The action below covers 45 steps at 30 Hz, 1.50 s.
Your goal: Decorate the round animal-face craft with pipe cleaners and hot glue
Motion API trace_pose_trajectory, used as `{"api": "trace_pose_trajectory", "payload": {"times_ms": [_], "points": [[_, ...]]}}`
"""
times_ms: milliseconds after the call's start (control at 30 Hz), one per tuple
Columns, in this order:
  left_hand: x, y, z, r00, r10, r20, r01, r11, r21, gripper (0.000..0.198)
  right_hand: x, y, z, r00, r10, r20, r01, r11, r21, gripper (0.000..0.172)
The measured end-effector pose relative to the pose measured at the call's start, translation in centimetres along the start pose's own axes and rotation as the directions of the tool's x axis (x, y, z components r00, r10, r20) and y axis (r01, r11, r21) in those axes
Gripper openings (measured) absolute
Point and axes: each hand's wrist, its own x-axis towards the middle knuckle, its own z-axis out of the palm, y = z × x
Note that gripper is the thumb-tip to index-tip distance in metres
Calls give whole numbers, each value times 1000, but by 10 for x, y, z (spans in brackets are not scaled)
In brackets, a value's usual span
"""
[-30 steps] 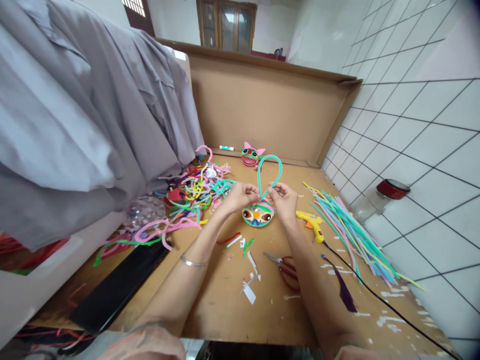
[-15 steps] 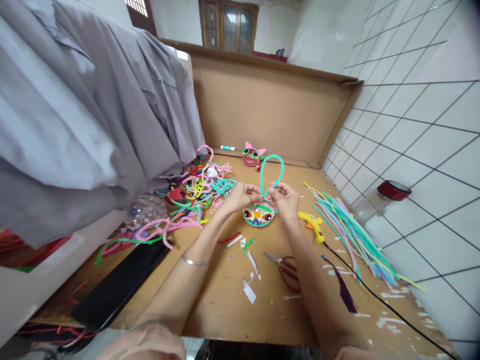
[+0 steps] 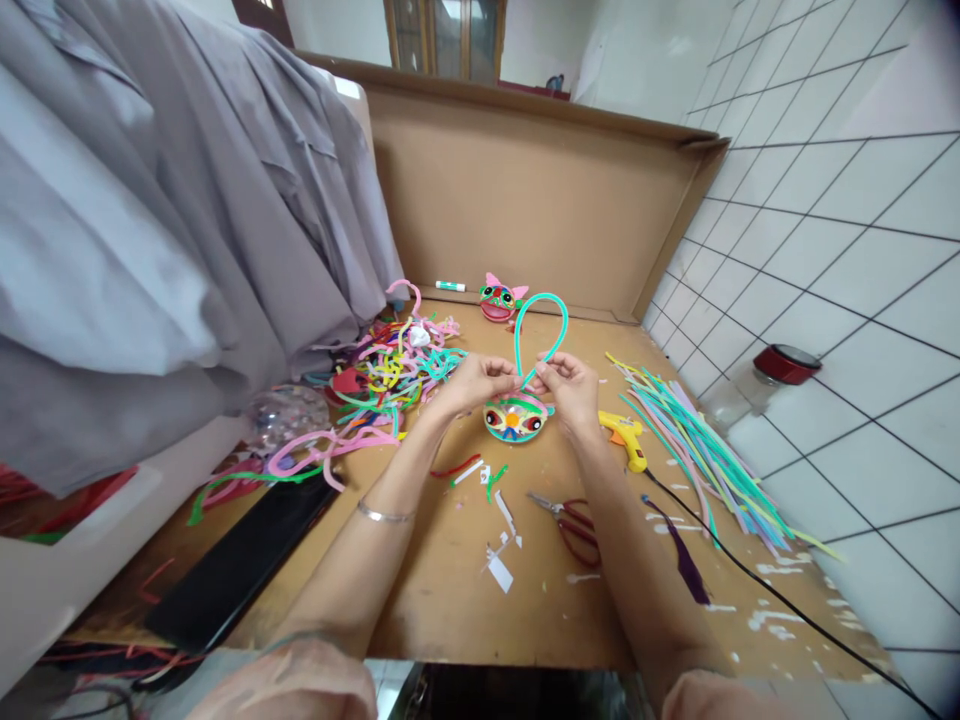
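Note:
A turquoise pipe cleaner is bent into an upright teardrop loop. Its lower ends meet between my two hands. My left hand pinches one end, and the fingers of my right hand are closed on the other. Just below my fingertips sits a colourful animal-face craft with large eyes, an orange nose and a green rim. Whether the loop touches the face is hard to make out. Farther back stands a similar face with pink ears.
A tangle of pipe cleaners lies left; straight ones lie right beside a yellow glue gun with a black cord. Red-handled scissors and paper scraps are in front. A lidded jar stands by the tiled wall.
The turquoise loop has widened slightly as my hands shift a little at its ends. The whole view has moved slightly; the other things keep their places.

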Motion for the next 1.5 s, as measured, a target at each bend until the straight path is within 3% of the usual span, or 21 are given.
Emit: {"api": "trace_pose_trajectory", "payload": {"times_ms": [333,800,1200,1367,1500], "points": [[0,-3,-1,1000,1,31,-2,999,44,32,-2,-2,2,1000,26,11,-26,999,40,30],[-1,1,3,992,117,37,-120,986,112,37,-2,0,2,1000,16,12,-16,999,43,28],[-1,1,2,994,99,35,-104,984,147,39,-3,-1,3,999,36,23,-37,997,63,30],[-2,6,4,994,110,-15,-106,981,160,44,-3,-1,1,998,30,56,-29,1000,-6,30],[-2,6,2,991,128,-34,-114,955,275,44,-2,5,0,995,-71,72,84,977,-194,22]]}}
